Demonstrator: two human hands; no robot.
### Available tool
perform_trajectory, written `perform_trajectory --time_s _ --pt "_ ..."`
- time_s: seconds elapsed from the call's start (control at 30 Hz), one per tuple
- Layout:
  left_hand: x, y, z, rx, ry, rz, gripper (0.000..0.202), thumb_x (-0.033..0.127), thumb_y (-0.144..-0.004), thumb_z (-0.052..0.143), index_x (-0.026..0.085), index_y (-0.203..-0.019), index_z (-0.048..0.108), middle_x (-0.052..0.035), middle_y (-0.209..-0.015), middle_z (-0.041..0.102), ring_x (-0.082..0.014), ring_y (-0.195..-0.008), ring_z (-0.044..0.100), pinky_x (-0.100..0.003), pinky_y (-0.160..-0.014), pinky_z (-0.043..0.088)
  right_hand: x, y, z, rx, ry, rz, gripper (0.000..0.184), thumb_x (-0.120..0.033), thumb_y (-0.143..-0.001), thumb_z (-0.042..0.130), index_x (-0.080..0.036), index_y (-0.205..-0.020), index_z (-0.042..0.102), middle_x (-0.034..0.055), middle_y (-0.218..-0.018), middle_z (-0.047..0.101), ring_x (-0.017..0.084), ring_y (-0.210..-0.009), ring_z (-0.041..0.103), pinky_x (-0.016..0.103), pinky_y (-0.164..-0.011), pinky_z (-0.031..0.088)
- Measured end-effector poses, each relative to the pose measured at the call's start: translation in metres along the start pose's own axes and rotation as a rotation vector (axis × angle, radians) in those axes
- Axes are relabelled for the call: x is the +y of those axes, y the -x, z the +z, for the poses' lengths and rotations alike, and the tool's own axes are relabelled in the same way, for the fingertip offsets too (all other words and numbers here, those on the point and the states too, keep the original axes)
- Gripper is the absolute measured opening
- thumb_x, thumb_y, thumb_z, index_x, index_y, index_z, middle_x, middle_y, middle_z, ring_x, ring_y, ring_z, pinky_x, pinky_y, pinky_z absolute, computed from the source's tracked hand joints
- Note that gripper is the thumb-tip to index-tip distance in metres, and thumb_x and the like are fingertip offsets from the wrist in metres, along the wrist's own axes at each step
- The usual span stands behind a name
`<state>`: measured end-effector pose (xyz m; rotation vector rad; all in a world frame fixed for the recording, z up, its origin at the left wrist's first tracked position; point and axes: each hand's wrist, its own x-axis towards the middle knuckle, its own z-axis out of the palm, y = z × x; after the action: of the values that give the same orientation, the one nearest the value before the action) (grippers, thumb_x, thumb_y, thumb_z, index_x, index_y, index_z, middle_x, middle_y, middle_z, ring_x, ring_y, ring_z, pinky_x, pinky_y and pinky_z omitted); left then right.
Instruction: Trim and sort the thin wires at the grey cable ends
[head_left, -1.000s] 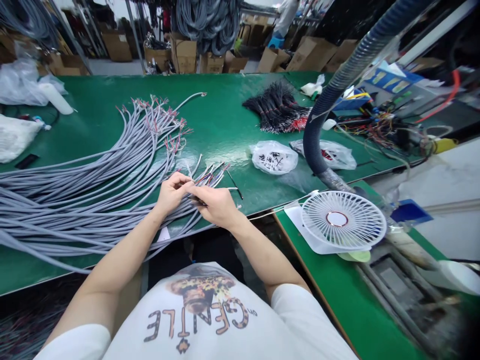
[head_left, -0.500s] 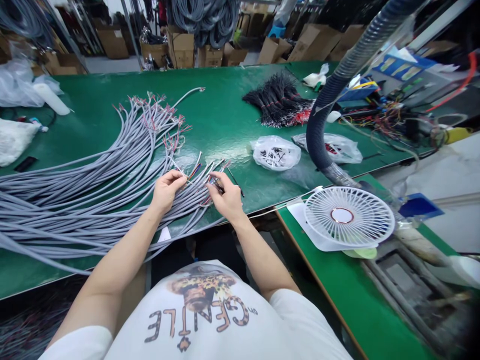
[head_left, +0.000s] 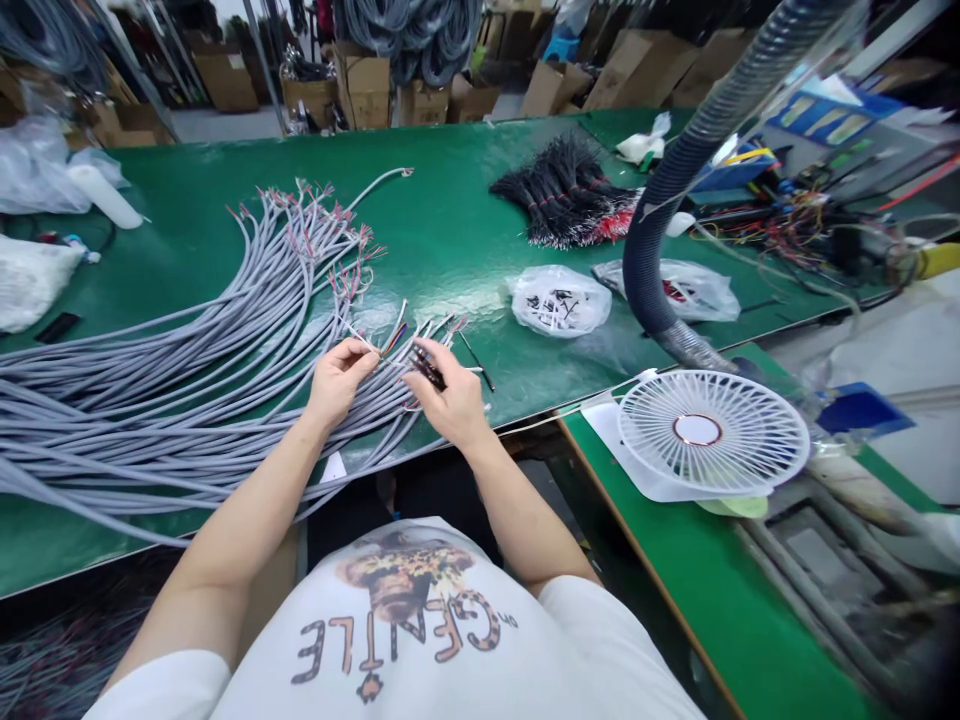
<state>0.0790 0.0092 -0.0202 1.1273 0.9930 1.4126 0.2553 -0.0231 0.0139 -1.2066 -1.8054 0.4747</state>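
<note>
So, on the green counter, your grey cable bundle runs L to R, ends fanning at your hands. R hand: fingers shut on dark wire ends, right beside it. L hand: fingers part-curled, hold unclear.

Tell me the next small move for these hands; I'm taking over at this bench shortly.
Probably the right hand should ease one of the dark-tipped ends away from the others, because they sit bunched together at its fingertips. The left hand is close by the thin coloured cores, which already fan out from the grey cables.
</note>
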Motion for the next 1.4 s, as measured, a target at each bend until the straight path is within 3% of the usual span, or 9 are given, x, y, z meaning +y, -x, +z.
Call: perform_trajectory --time_s 0.13,0.23,0.33,0.5,0.77,1.13,1.4 --pt "0.003 0.0 0.003 0.005 0.007 -0.018 0.018 0.028 -0.066 0.078 0.015 -0.072 0.066 0.0018 -0.067 0.06 -0.0085 -0.063 0.052 -0.02 -0.064 0.042 -0.026 0.006 -0.023 -0.011 0.025 -0.245 0.041 -0.04 -0.097 0.037 -0.018 -0.128 0.051 0.0088 -0.111 0.066 0.015 -0.086 0.065 0.026 -0.078 0.051" --pt "0.006 -0.001 0.003 0.008 0.082 -0.068 0.021 0.028 -0.062 0.079 0.016 -0.07 0.064 0.0021 -0.067 0.06 -0.0082 -0.06 0.052 -0.02 -0.06 0.041 -0.028 0.003 -0.016 -0.101 0.232 -0.327 0.039 -0.039 -0.097 0.038 -0.019 -0.125 0.057 0.0075 -0.098 0.068 0.015 -0.083 0.064 0.024 -0.075 0.048" --pt "0.006 -0.002 0.001 0.0 0.142 -0.106 0.024 0.03 -0.061 0.08 0.015 -0.068 0.062 0.0025 -0.064 0.057 -0.0067 -0.056 0.048 -0.018 -0.055 0.038 -0.016 -0.002 -0.001 -0.14 0.428 -0.282 0.041 -0.04 -0.098 0.039 -0.017 -0.126 0.058 0.0068 -0.091 0.068 0.015 -0.081 0.063 0.024 -0.07 0.043" --pt "0.004 -0.002 -0.001 -0.023 0.136 -0.104 0.024 0.031 -0.064 0.079 0.015 -0.066 0.062 0.0024 -0.063 0.055 -0.0065 -0.054 0.045 -0.019 -0.053 0.037 -0.003 -0.004 0.009 -0.182 0.547 -0.21 0.04 -0.04 -0.098 0.038 -0.016 -0.122 0.06 0.0072 -0.089 0.069 0.016 -0.081 0.062 0.025 -0.07 0.038" --pt "0.002 0.0 0.0 -0.035 0.142 -0.038 0.02 0.029 -0.066 0.078 0.016 -0.069 0.063 0.0016 -0.068 0.058 -0.0078 -0.061 0.049 -0.02 -0.061 0.04 -0.005 -0.009 0.009 -0.246 0.601 -0.199 0.041 -0.04 -0.099 0.035 -0.017 -0.124 0.058 0.0065 -0.089 0.069 0.016 -0.082 0.061 0.027 -0.07 0.035" --pt "-0.002 0.0 0.001 -0.029 0.12 0.013 0.02 0.029 -0.068 0.077 0.017 -0.07 0.062 0.0023 -0.067 0.055 -0.0077 -0.056 0.043 -0.022 -0.059 0.038 -0.015 -0.013 -0.001 -0.356 0.67 -0.167 0.04 -0.039 -0.1 0.034 -0.018 -0.125 0.056 0.0063 -0.094 0.068 0.016 -0.085 0.062 0.028 -0.068 0.034" --pt "0.002 0.002 0.003 -0.049 0.084 0.057 0.019 0.029 -0.07 0.076 0.017 -0.069 0.061 0.0023 -0.068 0.055 -0.0076 -0.057 0.042 -0.022 -0.06 0.038 -0.024 -0.019 -0.004 -0.41 0.699 -0.156 0.034 -0.035 -0.1 0.034 -0.019 -0.116 0.06 0.0066 -0.09 0.068 0.017 -0.08 0.063 0.028 -0.061 0.031"
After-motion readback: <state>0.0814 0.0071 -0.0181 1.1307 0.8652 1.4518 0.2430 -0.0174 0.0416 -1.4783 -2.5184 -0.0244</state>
